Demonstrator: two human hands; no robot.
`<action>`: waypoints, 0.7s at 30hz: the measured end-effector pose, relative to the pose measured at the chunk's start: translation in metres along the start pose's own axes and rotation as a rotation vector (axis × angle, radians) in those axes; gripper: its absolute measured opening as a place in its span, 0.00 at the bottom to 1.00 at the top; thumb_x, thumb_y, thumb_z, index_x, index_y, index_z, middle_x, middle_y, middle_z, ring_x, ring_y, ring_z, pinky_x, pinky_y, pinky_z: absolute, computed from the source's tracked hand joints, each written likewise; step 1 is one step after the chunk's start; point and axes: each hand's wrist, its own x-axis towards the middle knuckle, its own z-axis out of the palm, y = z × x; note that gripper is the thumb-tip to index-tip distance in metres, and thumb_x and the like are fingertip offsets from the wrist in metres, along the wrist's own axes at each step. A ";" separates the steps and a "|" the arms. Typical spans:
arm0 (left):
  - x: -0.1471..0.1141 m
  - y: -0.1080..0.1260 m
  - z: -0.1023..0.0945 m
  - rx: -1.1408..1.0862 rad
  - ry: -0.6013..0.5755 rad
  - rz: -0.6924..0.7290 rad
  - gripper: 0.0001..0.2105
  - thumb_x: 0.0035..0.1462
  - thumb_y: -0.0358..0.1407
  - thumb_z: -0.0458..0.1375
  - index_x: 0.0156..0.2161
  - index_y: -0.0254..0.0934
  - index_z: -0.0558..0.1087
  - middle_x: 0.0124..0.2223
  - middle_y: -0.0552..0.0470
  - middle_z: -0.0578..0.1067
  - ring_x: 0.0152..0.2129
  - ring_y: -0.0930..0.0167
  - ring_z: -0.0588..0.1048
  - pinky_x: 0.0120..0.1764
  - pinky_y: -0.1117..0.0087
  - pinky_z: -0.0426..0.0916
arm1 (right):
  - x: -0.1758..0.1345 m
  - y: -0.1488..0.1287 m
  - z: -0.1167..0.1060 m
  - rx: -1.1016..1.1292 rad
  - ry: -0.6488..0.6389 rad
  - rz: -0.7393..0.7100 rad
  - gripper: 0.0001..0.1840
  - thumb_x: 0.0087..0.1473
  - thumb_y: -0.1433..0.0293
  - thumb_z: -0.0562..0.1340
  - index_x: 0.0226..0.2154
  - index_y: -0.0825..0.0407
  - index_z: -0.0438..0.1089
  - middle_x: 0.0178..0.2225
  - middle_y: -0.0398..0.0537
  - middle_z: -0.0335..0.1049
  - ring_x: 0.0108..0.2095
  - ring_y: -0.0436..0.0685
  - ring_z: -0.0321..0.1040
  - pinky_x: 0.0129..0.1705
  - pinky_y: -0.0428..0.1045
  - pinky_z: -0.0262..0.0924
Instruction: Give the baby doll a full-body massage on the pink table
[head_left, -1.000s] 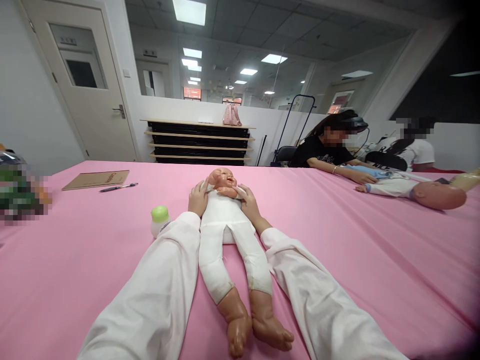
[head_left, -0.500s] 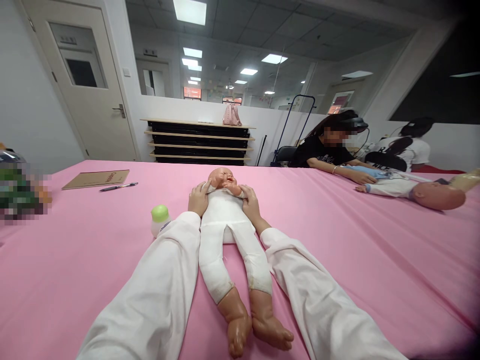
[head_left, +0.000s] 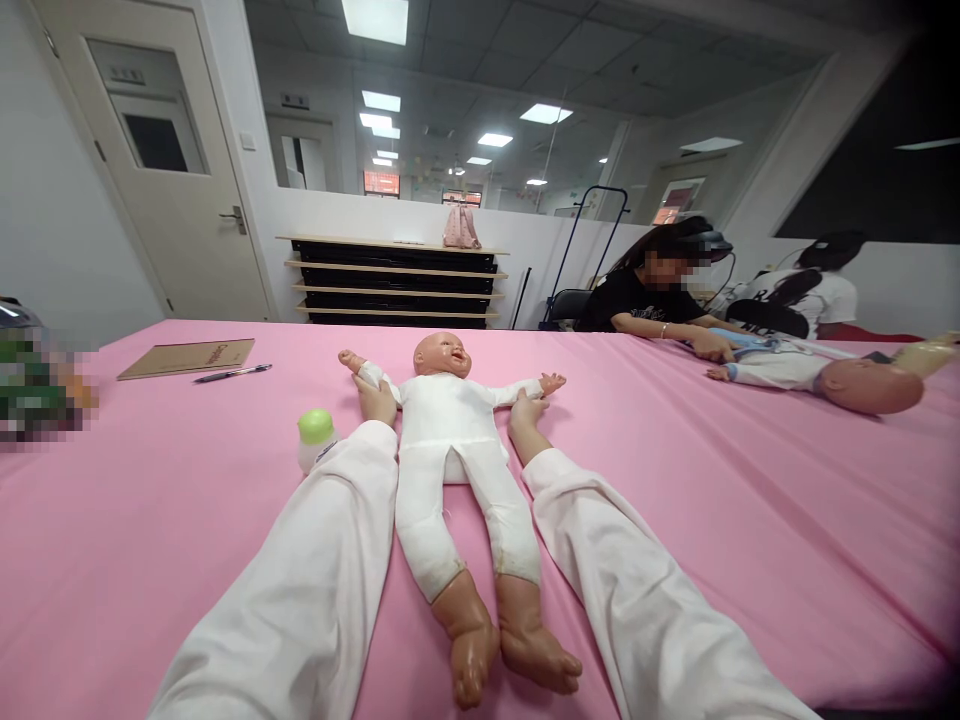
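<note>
A baby doll with a white cloth body lies on its back on the pink-covered table, feet toward me. Its arms are spread out to both sides. My left hand is closed round the doll's arm on the left, near the wrist. On the other side my right hand grips the doll's other arm from below, its fingers partly hidden behind the sleeve. Beside my left forearm stands a small white bottle with a green cap.
A brown notebook and a pen lie at the far left. On the right, a person in black handles another doll. Blurred green items sit at the left edge. Behind stands a shelf with a pink backpack.
The doll's arms, folded in over its chest before, are now stretched out sideways. Both my hands have moved outward with them, and the doll's face now shows more fully.
</note>
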 end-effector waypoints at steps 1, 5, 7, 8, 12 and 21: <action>0.002 0.001 0.001 -0.002 -0.001 -0.004 0.15 0.58 0.38 0.50 0.49 0.34 0.64 0.50 0.45 0.66 0.44 0.68 0.67 0.45 0.59 0.65 | -0.002 -0.001 0.000 0.005 0.000 0.008 0.29 0.46 0.69 0.53 0.51 0.57 0.45 0.52 0.63 0.56 0.51 0.58 0.61 0.51 0.56 0.58; -0.020 -0.031 -0.027 0.002 0.061 -0.076 0.20 0.60 0.28 0.37 0.55 0.31 0.59 0.54 0.41 0.63 0.51 0.63 0.63 0.46 0.58 0.62 | -0.009 -0.008 -0.002 0.024 -0.004 0.033 0.27 0.47 0.70 0.54 0.50 0.57 0.45 0.52 0.63 0.57 0.50 0.57 0.62 0.51 0.54 0.58; -0.036 -0.053 -0.047 -0.032 0.197 -0.226 0.23 0.59 0.31 0.40 0.60 0.29 0.48 0.57 0.37 0.58 0.53 0.58 0.61 0.47 0.55 0.60 | -0.011 -0.010 -0.003 0.030 -0.008 0.040 0.27 0.47 0.70 0.54 0.49 0.57 0.46 0.53 0.63 0.56 0.51 0.57 0.61 0.52 0.54 0.57; -0.041 -0.062 -0.054 -0.054 0.273 -0.327 0.26 0.58 0.32 0.43 0.61 0.28 0.43 0.58 0.35 0.57 0.53 0.56 0.60 0.48 0.53 0.59 | -0.012 -0.011 -0.003 0.033 -0.010 0.042 0.27 0.47 0.70 0.54 0.49 0.56 0.46 0.53 0.63 0.56 0.51 0.56 0.61 0.52 0.54 0.57; -0.046 -0.076 -0.059 -0.137 0.342 -0.398 0.32 0.56 0.33 0.46 0.61 0.30 0.36 0.59 0.33 0.54 0.55 0.53 0.57 0.50 0.51 0.57 | -0.014 -0.014 -0.003 0.046 -0.013 0.040 0.27 0.47 0.70 0.54 0.50 0.57 0.45 0.53 0.63 0.56 0.51 0.56 0.60 0.52 0.54 0.57; -0.053 -0.050 -0.061 0.015 0.337 -0.217 0.31 0.56 0.33 0.47 0.62 0.34 0.40 0.59 0.38 0.54 0.54 0.56 0.59 0.50 0.54 0.59 | -0.029 -0.023 -0.005 0.066 -0.105 -0.319 0.31 0.47 0.72 0.54 0.54 0.55 0.46 0.55 0.57 0.52 0.54 0.54 0.55 0.54 0.53 0.52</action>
